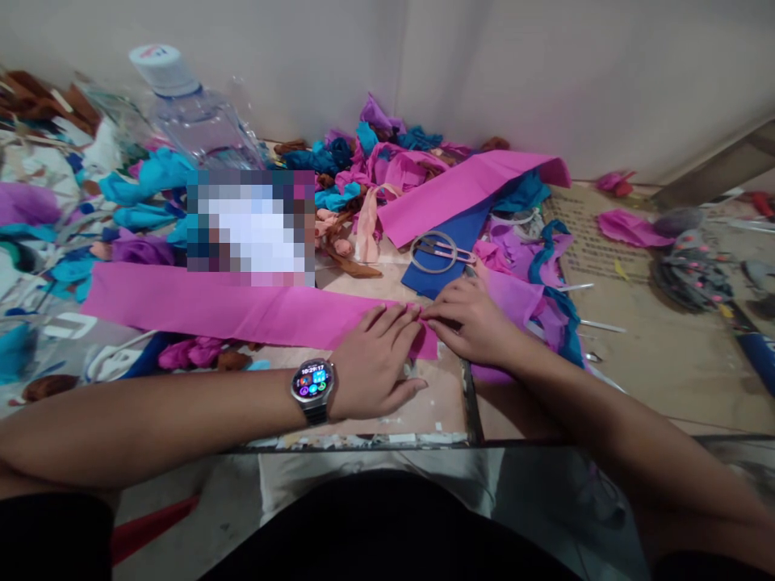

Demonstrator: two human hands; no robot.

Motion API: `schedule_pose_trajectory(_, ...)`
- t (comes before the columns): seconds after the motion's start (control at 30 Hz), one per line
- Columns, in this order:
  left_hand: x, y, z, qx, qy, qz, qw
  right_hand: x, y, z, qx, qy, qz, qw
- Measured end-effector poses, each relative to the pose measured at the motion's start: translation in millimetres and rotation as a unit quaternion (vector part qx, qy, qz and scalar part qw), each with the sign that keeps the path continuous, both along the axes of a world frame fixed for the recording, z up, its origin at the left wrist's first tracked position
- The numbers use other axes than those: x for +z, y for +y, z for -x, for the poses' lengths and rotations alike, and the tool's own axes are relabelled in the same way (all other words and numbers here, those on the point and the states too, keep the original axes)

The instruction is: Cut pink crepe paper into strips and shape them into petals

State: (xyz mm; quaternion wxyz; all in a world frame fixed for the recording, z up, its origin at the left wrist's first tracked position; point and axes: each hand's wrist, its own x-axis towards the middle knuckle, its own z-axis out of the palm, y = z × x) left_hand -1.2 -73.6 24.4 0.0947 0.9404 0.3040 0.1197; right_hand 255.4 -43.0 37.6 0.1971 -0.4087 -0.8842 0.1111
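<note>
A long pink strip [199, 307] of thin crepe-like material runs from the left toward the middle of the table. My left hand [379, 363], with a smartwatch [312, 382] on its wrist, rests on the right end of the strip, fingers outstretched and thumb apart. At that same end my right hand [475, 323] has its fingertips and thumb drawn together on the strip's edge, close to the left fingertips. Just beyond the right hand, small scissors [439, 250] with looped handles lie on a folded blue piece [429, 278].
Another pink strip [460, 190] lies behind, on heaped turquoise, purple and brown scraps. A capped clear bottle [197, 121] stands at the back left, beside a pixelated patch. Brown cardboard [642, 347] and a dark pincushion-like clump [690, 270] are at right. A wall [514, 73] borders the back.
</note>
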Motion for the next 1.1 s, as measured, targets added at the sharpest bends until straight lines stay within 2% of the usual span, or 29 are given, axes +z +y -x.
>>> schedule_pose_trajectory(0.43, 6.0, 0.6, -1.5, -0.002, 0.037, 0.003, 0.999, 1.2, 5.9, -6.8, 0.029, 0.011, -0.016, 0.999)
schedule_pose_trajectory(0.73, 4.6, 1.3, -0.9, -0.002, 0.039, 0.002, 0.999, -4.3, 8.6, -11.2, 0.033, 0.012, -0.018, 0.999)
schedule_pose_trajectory(1.1, 3.5, 1.0, -1.1, 0.004, 0.030, -0.003, 1.000, -2.4, 8.8, -9.7, 0.068, 0.029, -0.051, 0.996)
